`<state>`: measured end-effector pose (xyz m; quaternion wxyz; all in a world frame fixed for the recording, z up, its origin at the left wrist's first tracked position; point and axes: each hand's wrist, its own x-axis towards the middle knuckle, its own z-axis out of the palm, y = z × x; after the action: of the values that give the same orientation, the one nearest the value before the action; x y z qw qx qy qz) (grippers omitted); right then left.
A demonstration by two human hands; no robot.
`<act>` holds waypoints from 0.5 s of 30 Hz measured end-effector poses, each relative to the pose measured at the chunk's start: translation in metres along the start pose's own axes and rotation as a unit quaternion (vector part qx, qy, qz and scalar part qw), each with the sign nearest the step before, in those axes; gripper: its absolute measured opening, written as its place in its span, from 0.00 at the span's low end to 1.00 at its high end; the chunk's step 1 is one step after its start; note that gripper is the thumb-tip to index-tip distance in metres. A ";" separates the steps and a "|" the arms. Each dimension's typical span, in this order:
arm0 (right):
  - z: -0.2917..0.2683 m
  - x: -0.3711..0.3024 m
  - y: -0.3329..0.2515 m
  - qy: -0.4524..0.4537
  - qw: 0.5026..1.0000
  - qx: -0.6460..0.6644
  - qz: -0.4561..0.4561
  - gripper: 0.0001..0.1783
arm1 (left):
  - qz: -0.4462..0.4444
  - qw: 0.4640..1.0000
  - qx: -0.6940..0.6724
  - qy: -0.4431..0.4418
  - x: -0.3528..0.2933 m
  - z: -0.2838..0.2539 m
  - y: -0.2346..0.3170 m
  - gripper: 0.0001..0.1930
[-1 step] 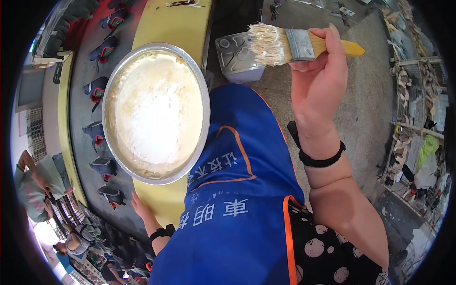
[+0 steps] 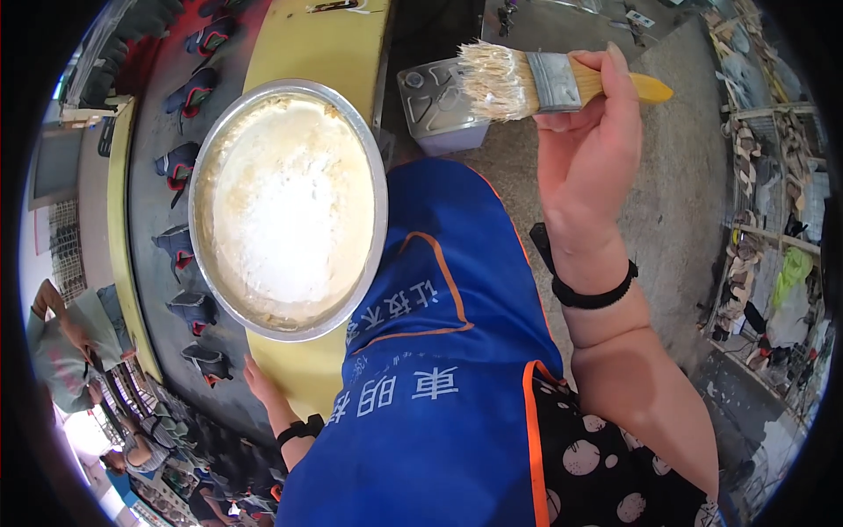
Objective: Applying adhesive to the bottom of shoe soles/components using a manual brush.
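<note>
The right hand holds a flat brush in the air, right of a metal bowl, its fingers pinching the wooden handle near the ferrule — the whitish, clumped bristles point left. The bowl, full of pale paste, is over the yellow bench. The left hand is near dark shoe uppers — I cannot tell whether its fingers are spread.

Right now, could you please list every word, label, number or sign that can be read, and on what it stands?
Blue apron: large white characters, legible; wording not copied here.
Same apron: smaller white characters by the orange outline, also not copied.
Same apron: fine line between, too small to read.
Brush, metal bowl: no writing visible.
</note>
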<state>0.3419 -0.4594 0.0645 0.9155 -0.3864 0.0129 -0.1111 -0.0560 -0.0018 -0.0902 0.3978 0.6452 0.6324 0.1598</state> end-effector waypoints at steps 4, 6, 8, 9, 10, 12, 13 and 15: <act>-0.004 -0.004 -0.005 -0.017 0.999 0.020 0.029 0.15 | 0.008 1.000 0.009 -0.002 -0.002 0.002 0.003 0.30; -0.004 -0.005 -0.003 0.002 0.999 0.007 0.038 0.15 | 0.012 1.000 0.007 -0.008 -0.004 0.002 0.003 0.32; -0.001 -0.005 0.004 0.010 0.999 0.006 0.045 0.15 | 0.025 1.000 0.013 -0.007 -0.004 0.001 0.002 0.32; 0.000 -0.005 0.006 0.001 0.999 0.005 0.046 0.14 | 0.024 1.000 0.006 -0.013 -0.003 0.000 0.001 0.33; 0.002 -0.005 0.008 0.013 0.998 0.008 0.053 0.14 | 0.027 1.000 0.010 -0.001 -0.003 -0.001 0.001 0.33; 0.006 -0.005 0.012 -0.090 0.992 0.041 0.084 0.14 | 0.005 1.000 -0.007 -0.020 -0.003 -0.006 0.003 0.34; 0.009 -0.008 0.014 -0.124 0.984 0.095 0.085 0.14 | 0.004 1.000 -0.008 -0.017 -0.004 -0.009 0.004 0.34; 0.018 -0.013 0.016 -0.128 0.984 0.088 0.090 0.14 | 0.012 0.995 -0.064 0.075 -0.012 -0.016 0.009 0.35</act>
<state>0.3348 -0.4328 0.0648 0.9463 -0.3128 -0.0792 0.0210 -0.0627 -0.0067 -0.0703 0.3881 0.6123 0.6409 0.2524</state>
